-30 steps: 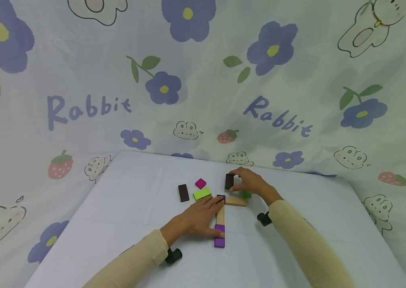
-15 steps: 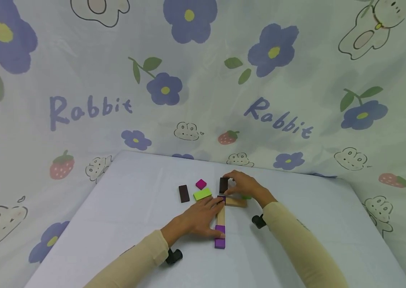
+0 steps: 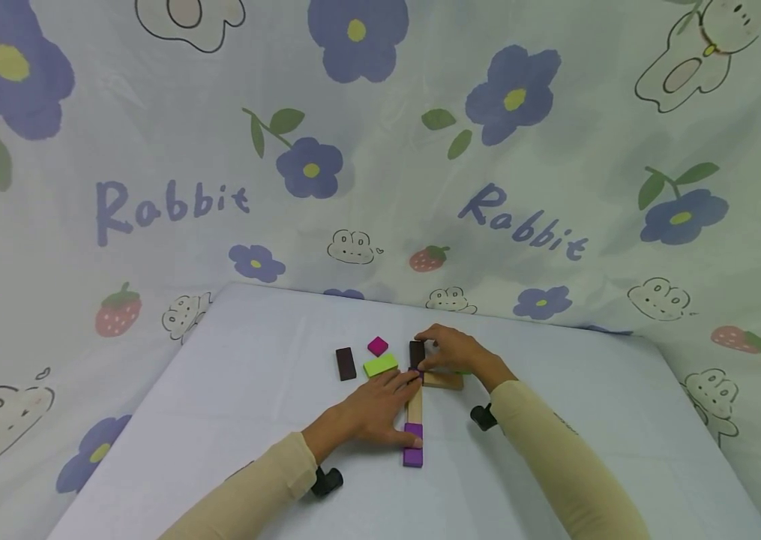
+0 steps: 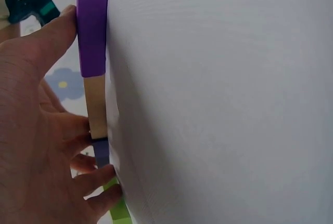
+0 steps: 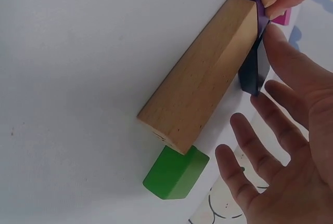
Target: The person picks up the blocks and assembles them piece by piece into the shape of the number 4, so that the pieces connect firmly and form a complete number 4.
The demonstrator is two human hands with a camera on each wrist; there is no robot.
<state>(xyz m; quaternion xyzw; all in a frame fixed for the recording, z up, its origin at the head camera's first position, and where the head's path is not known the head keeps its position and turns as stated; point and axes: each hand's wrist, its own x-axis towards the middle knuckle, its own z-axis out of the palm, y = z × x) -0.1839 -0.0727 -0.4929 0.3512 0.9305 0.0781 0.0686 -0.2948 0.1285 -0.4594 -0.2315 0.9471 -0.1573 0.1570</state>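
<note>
My left hand (image 3: 376, 409) lies spread along a straight row of blocks. Its thumb touches a purple block (image 4: 92, 31) at the near end, and its fingers reach past a plain wooden block (image 3: 414, 407) to a small dark purple block (image 3: 415, 373) at the corner. My right hand (image 3: 457, 352) pinches a dark brown block (image 3: 417, 352) between thumb and index finger, its near end right at the corner block. The other right fingers are spread loosely in the right wrist view. From the corner, a second wooden block (image 5: 203, 73) extends rightward.
A green block (image 5: 174, 174) lies behind the right-hand wooden block. Left of the row are a lime block (image 3: 380, 365), a magenta block (image 3: 377, 346) and another dark brown block (image 3: 346, 364). A printed curtain (image 3: 380, 210) hangs behind the white table (image 3: 252, 337).
My right hand has moved left and nearer, carrying the dark brown block up to the corner of the row. My left hand has stayed in place.
</note>
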